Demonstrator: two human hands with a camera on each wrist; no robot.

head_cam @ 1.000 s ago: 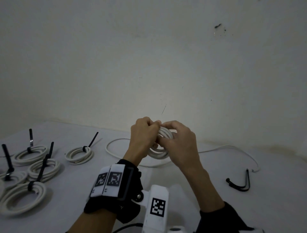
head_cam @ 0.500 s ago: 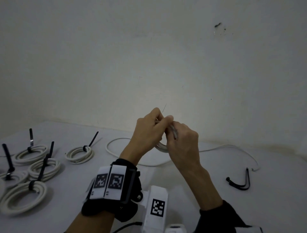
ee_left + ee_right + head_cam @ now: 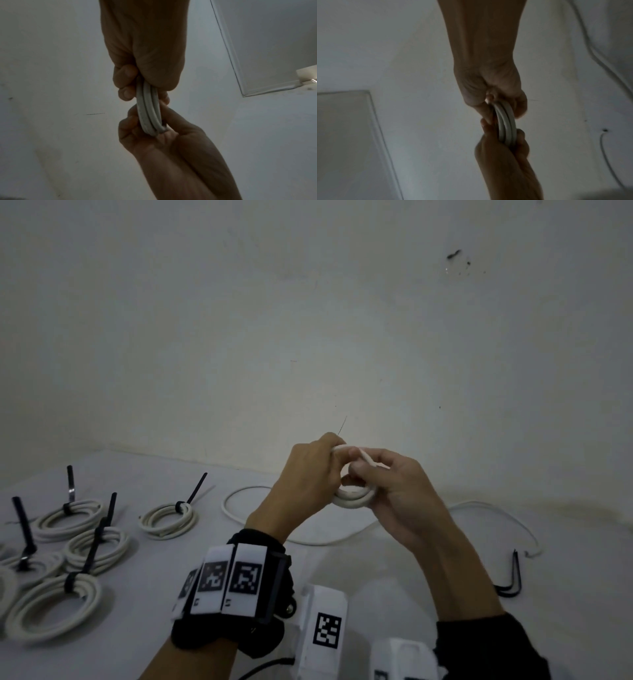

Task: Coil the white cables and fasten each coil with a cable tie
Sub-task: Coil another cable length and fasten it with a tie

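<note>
White cable coils (image 3: 352, 498), black ties (image 3: 90, 556)

The room around me is dim and grey, with a pale patch of light on the far wall (image 3: 342, 405). Both wrist views are darker, grainy and soft; the head view bends at its edges.

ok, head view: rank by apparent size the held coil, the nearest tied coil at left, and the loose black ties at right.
1. Nearest tied coil, though closeness to the camera inflates it.
2. Held coil, partly hidden by both hands.
3. Black ties.
</note>
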